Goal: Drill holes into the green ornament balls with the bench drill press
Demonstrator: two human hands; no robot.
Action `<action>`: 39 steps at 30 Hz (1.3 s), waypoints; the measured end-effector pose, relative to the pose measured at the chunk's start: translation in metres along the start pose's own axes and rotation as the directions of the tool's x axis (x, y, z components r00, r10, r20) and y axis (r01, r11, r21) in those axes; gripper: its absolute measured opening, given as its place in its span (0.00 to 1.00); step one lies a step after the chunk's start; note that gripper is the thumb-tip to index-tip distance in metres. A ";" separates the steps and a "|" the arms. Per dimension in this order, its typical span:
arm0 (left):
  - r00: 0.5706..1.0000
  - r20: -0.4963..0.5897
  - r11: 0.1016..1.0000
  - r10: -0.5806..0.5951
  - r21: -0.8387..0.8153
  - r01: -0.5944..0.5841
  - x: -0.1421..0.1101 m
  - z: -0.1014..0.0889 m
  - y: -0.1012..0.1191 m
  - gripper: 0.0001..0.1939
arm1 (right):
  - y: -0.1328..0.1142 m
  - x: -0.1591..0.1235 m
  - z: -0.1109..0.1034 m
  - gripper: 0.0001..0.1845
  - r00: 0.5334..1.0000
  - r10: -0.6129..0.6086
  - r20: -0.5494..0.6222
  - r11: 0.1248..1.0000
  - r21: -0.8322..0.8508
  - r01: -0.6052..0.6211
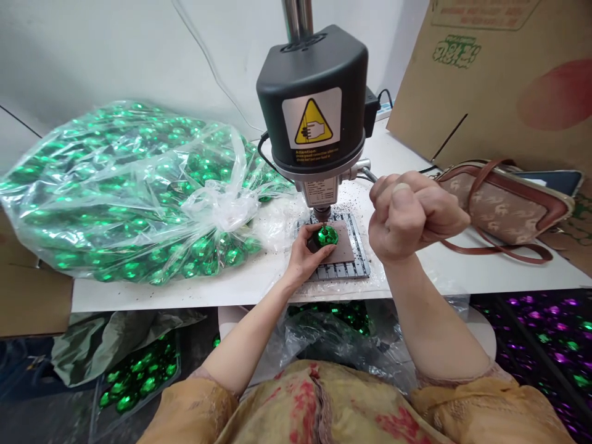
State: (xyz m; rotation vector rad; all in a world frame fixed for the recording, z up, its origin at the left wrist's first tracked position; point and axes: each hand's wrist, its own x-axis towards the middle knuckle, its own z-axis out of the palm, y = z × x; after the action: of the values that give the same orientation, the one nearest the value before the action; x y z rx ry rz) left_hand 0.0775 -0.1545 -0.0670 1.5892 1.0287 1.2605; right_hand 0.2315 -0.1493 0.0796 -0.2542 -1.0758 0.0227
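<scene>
A black bench drill press [314, 98] stands in the middle, with a yellow warning sticker on its housing. Under its chuck, my left hand [306, 256] pinches a shiny green faceted ball [328, 235] between thumb and fingers. The ball rests on a brown board [345, 250] over the slotted metal base [361, 262], and the drill bit meets its top or is just above it; I cannot tell which. My right hand [402, 213] is a closed fist at the end of the press's metal lever [369, 174], whose grip is hidden inside the fingers.
A large tied plastic bag [139, 197] of green balls fills the left of the white table [161, 296]. At right are a brown patterned handbag [504, 203] and a cardboard box [485, 80]. Below stand a bin [134, 376] of green balls and purple and green balls [550, 320].
</scene>
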 end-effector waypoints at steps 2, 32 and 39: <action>1.000 0.004 1.000 0.000 -0.007 0.000 0.000 0.000 0.000 0.31 | 0.001 -0.001 -0.002 0.27 1.000 -0.015 0.019 1.000 0.005 0.015; 0.687 0.445 0.443 0.575 0.536 -0.718 -0.068 0.005 0.004 0.11 | -0.016 0.053 0.026 0.24 0.934 0.358 0.010 0.927 -0.122 -0.354; 0.974 -0.217 0.460 -0.060 0.860 0.220 0.098 -0.095 -0.012 0.20 | -0.014 0.051 0.026 0.25 0.945 0.326 -0.015 0.940 -0.102 -0.326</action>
State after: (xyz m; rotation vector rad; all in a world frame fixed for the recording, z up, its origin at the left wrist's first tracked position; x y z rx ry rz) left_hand -0.0021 -0.0468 -0.0365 2.0877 2.1190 0.7115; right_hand 0.2316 -0.1508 0.1386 -0.5249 -1.0284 0.2662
